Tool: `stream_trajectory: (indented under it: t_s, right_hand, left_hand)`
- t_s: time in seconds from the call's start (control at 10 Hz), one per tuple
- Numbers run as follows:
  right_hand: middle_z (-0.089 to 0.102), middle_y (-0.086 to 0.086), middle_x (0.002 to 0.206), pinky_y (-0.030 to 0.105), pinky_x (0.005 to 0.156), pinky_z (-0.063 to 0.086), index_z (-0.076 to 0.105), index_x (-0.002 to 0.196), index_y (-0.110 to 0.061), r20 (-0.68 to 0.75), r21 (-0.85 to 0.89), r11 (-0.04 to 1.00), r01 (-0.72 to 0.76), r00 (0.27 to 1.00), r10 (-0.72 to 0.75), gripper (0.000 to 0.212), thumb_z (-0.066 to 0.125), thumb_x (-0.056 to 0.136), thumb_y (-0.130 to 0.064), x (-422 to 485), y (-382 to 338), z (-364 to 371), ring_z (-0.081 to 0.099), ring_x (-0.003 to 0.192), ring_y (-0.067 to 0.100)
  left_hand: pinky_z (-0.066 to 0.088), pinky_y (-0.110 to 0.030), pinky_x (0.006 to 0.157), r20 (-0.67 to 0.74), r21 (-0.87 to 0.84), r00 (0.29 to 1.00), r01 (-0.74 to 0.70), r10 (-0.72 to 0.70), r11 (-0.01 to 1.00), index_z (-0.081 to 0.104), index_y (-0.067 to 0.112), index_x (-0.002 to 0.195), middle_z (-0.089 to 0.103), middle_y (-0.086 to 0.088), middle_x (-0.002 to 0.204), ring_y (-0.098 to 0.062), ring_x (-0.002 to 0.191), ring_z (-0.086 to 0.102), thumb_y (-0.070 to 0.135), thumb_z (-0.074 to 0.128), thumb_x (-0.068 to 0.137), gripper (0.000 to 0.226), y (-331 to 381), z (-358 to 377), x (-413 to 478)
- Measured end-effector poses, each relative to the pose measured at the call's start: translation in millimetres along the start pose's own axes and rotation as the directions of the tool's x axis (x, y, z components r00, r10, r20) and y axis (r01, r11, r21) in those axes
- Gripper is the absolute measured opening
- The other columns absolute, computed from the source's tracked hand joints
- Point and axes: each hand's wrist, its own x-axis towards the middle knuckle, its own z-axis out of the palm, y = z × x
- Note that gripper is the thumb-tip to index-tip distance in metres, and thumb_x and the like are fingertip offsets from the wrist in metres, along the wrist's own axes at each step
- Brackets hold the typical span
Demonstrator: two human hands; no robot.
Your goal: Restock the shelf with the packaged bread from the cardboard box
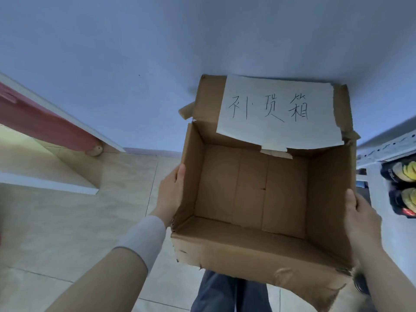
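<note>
An open brown cardboard box is held up in front of me, above my legs. Nothing lies inside it; only its bare bottom shows. A white paper sheet with handwritten characters is taped on its raised far flap. My left hand grips the box's left wall, thumb over the rim. My right hand holds the right wall from outside. At the right edge, a white metal shelf holds dark and yellow bread packages, partly cut off by the frame.
A pale blue wall stands straight ahead. To the left is a red and white piece of furniture with a white ledge. Beige floor tiles spread below. My jeans show under the box.
</note>
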Motion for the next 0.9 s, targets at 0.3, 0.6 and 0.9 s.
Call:
stream_trajectory:
  t_s: [0.3, 0.6, 0.9]
  right_hand:
    - [0.051, 0.022, 0.132, 0.048, 0.1, 0.037, 0.045, 0.135, -0.008, 0.056, -0.074, 0.997, 0.004, 0.998, 0.0, 0.049, 0.026, 0.1, -0.036, 28.3, 0.8, 33.7, 0.046, 0.12, 0.041]
    - [0.053, 0.02, 0.131, 0.045, 0.1, 0.037, 0.047, 0.132, -0.007, 0.07, -0.087, 0.994, -0.063, 0.995, 0.07, 0.049, 0.026, 0.1, -0.038, 38.8, 7.6, 53.0, 0.047, 0.121, 0.038]
    - [0.044, 0.016, 0.143, 0.048, 0.102, 0.036, 0.025, 0.145, -0.012, 0.228, -0.251, 0.967, 0.035, 0.973, 0.024, 0.057, 0.033, 0.097, -0.043, 52.2, 2.7, 19.8, 0.043, 0.128, 0.038]
  left_hand:
    - [0.028, -0.021, 0.092, -0.014, 0.008, 0.995, 0.102, -0.102, 0.995, 0.052, 0.014, 0.13, 0.056, -0.005, 0.131, -0.017, 0.119, 0.048, 0.042, 0.031, 0.098, 0.047, -28.5, 42.5, 30.7]
    - [0.028, -0.025, 0.097, 0.039, 0.087, 0.99, 0.131, -0.135, 0.988, 0.045, 0.013, 0.136, 0.049, -0.009, 0.139, -0.026, 0.13, 0.042, 0.042, 0.026, 0.099, 0.05, -29.6, 50.2, 44.0]
    - [0.02, -0.043, 0.114, 0.245, 0.382, 0.963, 0.01, -0.111, 0.924, 0.005, 0.011, 0.147, 0.012, -0.011, 0.156, -0.029, 0.142, 0.019, 0.048, 0.037, 0.094, 0.072, 10.6, 16.7, 37.7]
